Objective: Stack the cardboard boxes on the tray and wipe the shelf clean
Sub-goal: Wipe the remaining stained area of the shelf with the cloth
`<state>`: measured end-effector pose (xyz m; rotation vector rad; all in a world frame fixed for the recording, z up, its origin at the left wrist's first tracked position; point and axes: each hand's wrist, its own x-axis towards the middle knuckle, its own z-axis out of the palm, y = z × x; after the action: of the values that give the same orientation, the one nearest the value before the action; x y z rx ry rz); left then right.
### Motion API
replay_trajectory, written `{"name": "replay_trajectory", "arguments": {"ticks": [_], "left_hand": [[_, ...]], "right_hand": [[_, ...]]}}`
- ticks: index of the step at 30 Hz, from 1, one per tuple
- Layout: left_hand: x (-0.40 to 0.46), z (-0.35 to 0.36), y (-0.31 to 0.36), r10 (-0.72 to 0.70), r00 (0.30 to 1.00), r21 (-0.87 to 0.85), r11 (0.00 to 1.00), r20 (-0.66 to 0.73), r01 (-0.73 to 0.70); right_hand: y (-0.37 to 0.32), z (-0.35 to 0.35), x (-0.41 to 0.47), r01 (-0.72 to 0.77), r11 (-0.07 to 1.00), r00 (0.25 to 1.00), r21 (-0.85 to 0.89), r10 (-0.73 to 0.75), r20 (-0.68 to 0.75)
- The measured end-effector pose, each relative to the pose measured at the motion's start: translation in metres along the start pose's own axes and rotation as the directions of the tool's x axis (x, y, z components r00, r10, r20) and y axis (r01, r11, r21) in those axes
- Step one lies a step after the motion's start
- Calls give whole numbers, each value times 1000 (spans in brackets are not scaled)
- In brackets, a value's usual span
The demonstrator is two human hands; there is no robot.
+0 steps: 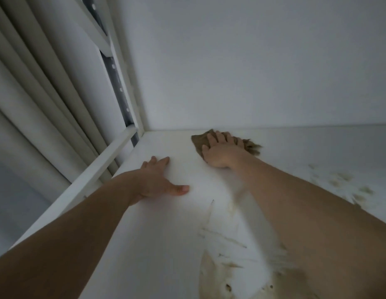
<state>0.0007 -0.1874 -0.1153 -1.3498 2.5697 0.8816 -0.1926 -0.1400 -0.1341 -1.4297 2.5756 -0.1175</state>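
A white shelf (166,234) fills the lower part of the head view. At its far back, close to the wall, my right hand (220,151) presses flat on a brown cloth (251,145), fingers spread over it. My left hand (158,180) rests flat on the bare shelf in front and to the left of the cloth, fingers straight and thumb out. Brownish smears and scuffs (222,275) mark the shelf near the bottom, and more dirt (343,182) lies to the right. No cardboard boxes or tray are in view.
A white back wall (252,72) rises right behind the cloth. On the left stands the shelf's white upright frame with a perforated metal rail (119,83), and a pale curtain (36,83) hangs beyond it. A white rail (101,167) borders the shelf's left side.
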Motion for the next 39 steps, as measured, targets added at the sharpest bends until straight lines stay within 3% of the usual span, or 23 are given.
{"name": "replay_trajectory", "arguments": {"ticks": [3,5,7,9,11,13,17,19,21,23,26,28,31,35,37,39], "left_hand": [[-2,2,-1,-4,1000,-8,1000,-16,4],[-5,3,-1,-4,999,-13,1000,-35,4],[-7,4,-1,2,998,-37,999,-56,-4],[-7,4,0,10,998,-71,997,-60,-14],[-7,2,-1,7,999,-97,995,-37,-11],[-5,-4,-4,23,1000,-110,994,18,-21],[-10,-14,-11,29,991,-131,991,129,-12],[-11,-15,-9,15,993,-75,997,117,-6],[-13,-14,-7,-29,996,-9,1000,80,29],[-16,-12,-7,-67,997,43,997,34,65],[-19,-7,-4,-103,994,41,994,-47,105],[-21,-3,-4,-132,987,10,991,-88,134],[-20,1,-5,-173,971,-1,984,-167,176],[-20,6,-4,-173,951,43,981,-255,190],[-24,6,-4,-154,951,33,985,-269,169],[-28,8,-5,-131,959,24,990,-253,142]], "right_hand": [[-20,8,-14,246,969,969,-15,-246,20],[-2,3,-18,314,949,949,-13,-313,47],[19,-4,-15,235,972,971,-23,-234,42],[26,-6,-5,53,998,998,-38,-52,18],[8,-4,9,-88,995,996,-50,89,29],[-20,-2,17,-117,992,992,-50,119,36],[-60,5,11,207,978,977,-36,-204,61],[-53,3,0,368,929,927,-39,-364,90],[-33,-4,-2,438,898,894,-38,-430,124],[-14,-9,4,337,940,939,-52,-331,93],[-21,-1,25,19,999,1000,-27,-19,5],[-50,5,33,-32,999,999,-19,32,19],[-91,10,29,167,986,985,-6,-166,47],[-101,17,-5,415,909,909,-37,-412,57],[-75,15,-16,465,885,884,-36,-462,67],[-35,8,-23,409,912,911,-32,-406,73]]}}
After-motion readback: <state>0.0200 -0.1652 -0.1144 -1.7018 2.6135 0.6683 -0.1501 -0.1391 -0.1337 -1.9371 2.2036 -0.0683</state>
